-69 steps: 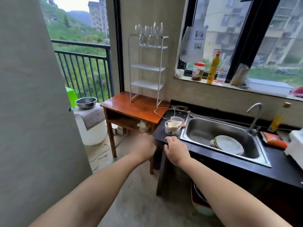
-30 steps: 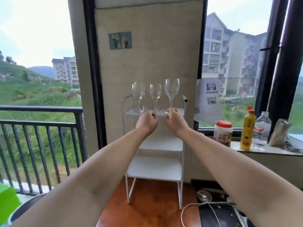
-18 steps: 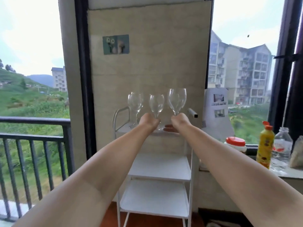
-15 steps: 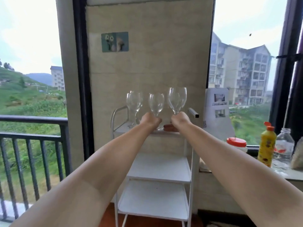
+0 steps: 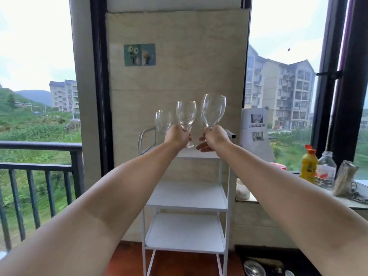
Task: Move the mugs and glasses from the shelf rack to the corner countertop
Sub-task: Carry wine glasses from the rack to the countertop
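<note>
Head view: left hand [image 5: 177, 136] grips middle glass [image 5: 186, 114]; right hand [image 5: 216, 137] grips right glass [image 5: 213, 109].

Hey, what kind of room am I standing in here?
Probably a flat's kitchen corner by a balcony: wine glasses lifted off a white rack, bottles on the windowsill, and a railing facing apartment blocks.

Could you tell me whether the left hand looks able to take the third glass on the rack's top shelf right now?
Probably not: the left hand is already shut on a glass by its stem. The third glass stands just beyond it on the rack, with nothing else in the way.
</note>
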{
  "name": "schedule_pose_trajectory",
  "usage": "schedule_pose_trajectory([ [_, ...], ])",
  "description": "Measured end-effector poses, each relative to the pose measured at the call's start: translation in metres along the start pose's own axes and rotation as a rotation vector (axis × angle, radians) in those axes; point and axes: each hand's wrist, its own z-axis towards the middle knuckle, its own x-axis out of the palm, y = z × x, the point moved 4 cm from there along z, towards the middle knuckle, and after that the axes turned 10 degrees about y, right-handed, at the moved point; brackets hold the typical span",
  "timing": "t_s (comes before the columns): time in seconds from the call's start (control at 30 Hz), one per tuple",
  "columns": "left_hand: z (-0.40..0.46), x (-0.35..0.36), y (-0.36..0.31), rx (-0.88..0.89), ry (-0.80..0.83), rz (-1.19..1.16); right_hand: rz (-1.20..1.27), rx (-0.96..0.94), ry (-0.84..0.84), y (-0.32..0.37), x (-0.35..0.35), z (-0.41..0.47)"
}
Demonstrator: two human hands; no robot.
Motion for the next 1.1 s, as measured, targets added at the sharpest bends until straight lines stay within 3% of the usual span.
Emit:
schedule_pose_trajectory([
  [0.2, -0.059, -0.018, -0.004, 0.001, 0.046, -0.037, -0.161, -0.066, -0.029, 0.007, 0.016, -0.067],
  [0.9, -0.349, 0.052, 0.116, -0.488, 0.544, -0.215, -0.022, 0.438, -0.128, -0.172, 0.043, -0.343],
  [1.1, -0.430, 0.098, 0.121, -0.523, 0.675, -0.137, -0.088, 0.583, -0.176, -0.217, 0.021, -0.440],
])
